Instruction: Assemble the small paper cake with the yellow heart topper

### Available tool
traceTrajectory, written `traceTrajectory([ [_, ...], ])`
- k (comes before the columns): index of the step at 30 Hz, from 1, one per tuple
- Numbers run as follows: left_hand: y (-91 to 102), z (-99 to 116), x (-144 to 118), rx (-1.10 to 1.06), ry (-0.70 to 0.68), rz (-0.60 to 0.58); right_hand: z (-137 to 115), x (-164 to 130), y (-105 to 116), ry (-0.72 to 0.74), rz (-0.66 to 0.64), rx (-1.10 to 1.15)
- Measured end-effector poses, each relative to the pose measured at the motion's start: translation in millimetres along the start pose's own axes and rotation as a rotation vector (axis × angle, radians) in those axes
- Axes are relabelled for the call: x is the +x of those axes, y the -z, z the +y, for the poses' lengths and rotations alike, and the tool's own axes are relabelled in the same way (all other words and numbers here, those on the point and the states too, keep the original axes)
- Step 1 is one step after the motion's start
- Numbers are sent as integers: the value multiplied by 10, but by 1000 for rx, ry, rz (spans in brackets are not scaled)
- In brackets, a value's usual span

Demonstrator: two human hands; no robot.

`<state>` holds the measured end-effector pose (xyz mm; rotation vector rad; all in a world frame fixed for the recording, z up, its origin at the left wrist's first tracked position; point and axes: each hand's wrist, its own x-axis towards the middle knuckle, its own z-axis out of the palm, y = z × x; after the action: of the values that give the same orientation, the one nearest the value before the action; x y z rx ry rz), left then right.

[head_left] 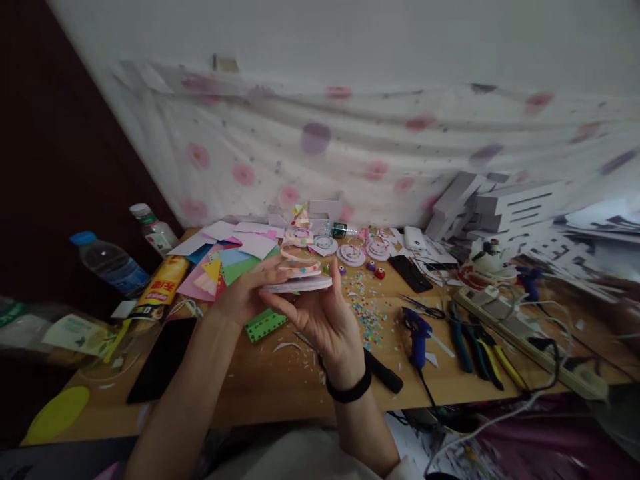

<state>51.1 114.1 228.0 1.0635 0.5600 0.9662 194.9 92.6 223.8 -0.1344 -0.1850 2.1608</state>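
Note:
Both of my hands are raised over the middle of the wooden desk (280, 390) and hold a flat round paper craft disc (300, 283) with a pink paper strip curled on top. My left hand (247, 293) grips its left side, fingers stretched over the top. My right hand (325, 320), with a black band on the wrist, supports the disc from below, palm up. Several similar finished round paper pieces (350, 253) lie in a row further back on the desk.
Coloured paper sheets (230, 257) lie at the back left, beside water bottles (110, 263) and a yellow tube (163, 283). A dark phone (160, 360) sits front left. A blue glue gun (417, 333), pliers (480, 347), a power strip (530, 330) and confetti (367, 310) lie to the right.

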Motion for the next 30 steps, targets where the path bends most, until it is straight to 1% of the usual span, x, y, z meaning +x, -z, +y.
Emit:
traceTrajectory([
  [3, -12, -8, 4, -2, -2, 5, -11, 4, 1, -23, 7, -2],
  [6, -17, -29, -5, 25, -18, 21, -21, 14, 52, -47, -22, 10],
  [8, -6, -51, -27, 62, -49, 50, -38, 29, 122, -94, -65, -2],
  [11, 21, -98, -94, 193, -128, 123, -78, 58, 267, -215, -135, -55],
  [14, 33, -168, -196, 329, -223, 156, -96, 92, 433, -292, -160, -91],
  [16, 20, -223, -282, 380, -246, 206, -79, 119, 539, -305, -144, -117],
  [20, -21, -345, -449, 452, -255, 378, -6, 161, 662, -252, -94, -155],
  [22, -28, -420, -505, 480, -292, 430, 25, 168, 656, -229, -57, -158],
  [26, -8, -609, -547, 565, -379, 517, 74, 168, 571, -205, 25, -136],
  [30, 0, -773, -547, 693, -406, 615, 138, 186, 553, -157, 100, -88],
])
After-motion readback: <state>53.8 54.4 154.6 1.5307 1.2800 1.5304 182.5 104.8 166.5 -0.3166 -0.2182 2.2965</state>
